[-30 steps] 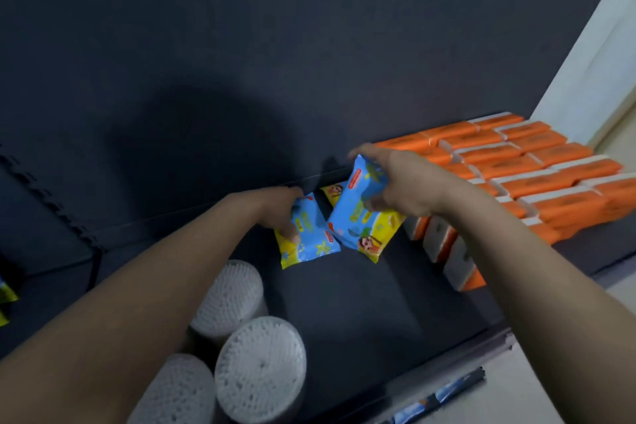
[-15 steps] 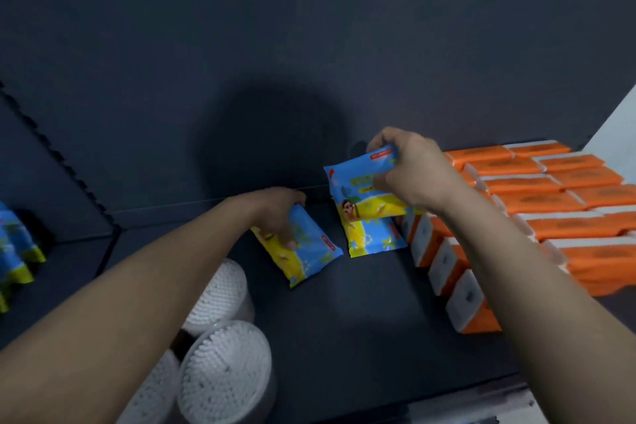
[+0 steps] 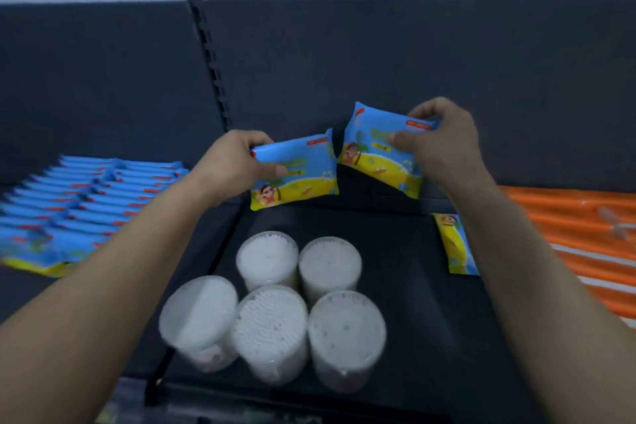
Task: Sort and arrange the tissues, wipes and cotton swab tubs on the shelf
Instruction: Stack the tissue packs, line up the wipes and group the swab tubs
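My left hand (image 3: 237, 163) grips a blue and yellow wipes pack (image 3: 301, 177) by its upper left corner, lifted above the dark shelf (image 3: 430, 303). My right hand (image 3: 440, 141) holds a second wipes pack (image 3: 371, 151) just to the right of it, tilted, also off the shelf. A third wipes pack (image 3: 454, 244) lies on the shelf, partly hidden behind my right forearm. Several clear cotton swab tubs (image 3: 272, 320) stand clustered at the shelf's front, below both hands.
Rows of blue wipes packs (image 3: 86, 203) fill the shelf bay on the left. Orange tissue packs (image 3: 578, 227) are lined up on the right. A slotted upright post (image 3: 213, 62) divides the dark back panel behind my left hand.
Both hands have lifted their wipes packs off the shelf and raised them. The view has swung left, bringing the left bay's wipes rows and more swab tubs into sight.
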{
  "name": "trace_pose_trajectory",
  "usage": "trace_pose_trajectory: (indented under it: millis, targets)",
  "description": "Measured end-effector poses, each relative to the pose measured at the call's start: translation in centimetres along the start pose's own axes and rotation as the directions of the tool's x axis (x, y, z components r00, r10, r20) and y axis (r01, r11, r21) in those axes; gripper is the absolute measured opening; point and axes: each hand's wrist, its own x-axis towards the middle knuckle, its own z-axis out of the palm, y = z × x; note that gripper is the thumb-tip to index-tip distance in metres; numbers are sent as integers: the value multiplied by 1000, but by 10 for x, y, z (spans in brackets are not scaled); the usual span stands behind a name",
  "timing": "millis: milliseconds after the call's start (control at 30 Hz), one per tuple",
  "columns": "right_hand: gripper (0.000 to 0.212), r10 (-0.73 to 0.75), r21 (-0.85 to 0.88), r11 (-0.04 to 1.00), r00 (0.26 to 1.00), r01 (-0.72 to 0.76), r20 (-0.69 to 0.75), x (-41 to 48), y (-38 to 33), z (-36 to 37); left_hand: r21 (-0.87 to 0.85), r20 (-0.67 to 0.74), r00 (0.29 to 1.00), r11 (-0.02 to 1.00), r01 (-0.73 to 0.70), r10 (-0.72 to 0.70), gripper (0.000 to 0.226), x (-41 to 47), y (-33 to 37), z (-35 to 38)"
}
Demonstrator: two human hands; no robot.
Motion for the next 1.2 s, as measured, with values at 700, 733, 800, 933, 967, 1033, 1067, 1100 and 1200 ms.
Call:
trace_pose_trajectory:
  millis: [700, 733, 800, 933, 967, 1033, 1067, 1100, 1200]
  targets:
    - [18, -14, -64, 997, 937, 39, 348, -140, -157, 274, 158, -214, 977, 987, 14, 20, 22, -140, -202, -263]
    - [18, -6, -74, 997, 927, 37, 375, -141, -157, 280, 173, -213, 977, 984, 28, 10, 27, -143, -208, -264]
    - [18, -4, -96, 994, 897, 52, 442, -142, -156, 291, 193, -205, 979, 980, 57, -17, 31, -148, -220, -266]
    - [23, 11, -174, 979, 826, 106, 564, -145, -151, 309, 236, -186, 981, 967, 100, -56, 33, -153, -243, -268]
    - [22, 14, -206, 970, 814, 131, 580, -148, -150, 312, 243, -175, 982, 964, 109, -67, 34, -153, -249, -269]
    - [21, 19, -268, 947, 800, 179, 599, -154, -148, 319, 226, -154, 984, 967, 120, -86, 36, -150, -261, -268]
    - [21, 24, -294, 936, 797, 194, 603, -157, -147, 322, 210, -139, 986, 970, 122, -94, 37, -147, -267, -266]
    - [22, 32, -324, 923, 799, 207, 600, -160, -145, 325, 200, -120, 988, 972, 123, -100, 37, -144, -273, -264]
    - [24, 68, -408, 891, 831, 198, 551, -168, -141, 332, 209, -72, 993, 972, 106, -93, 19, -133, -291, -259]
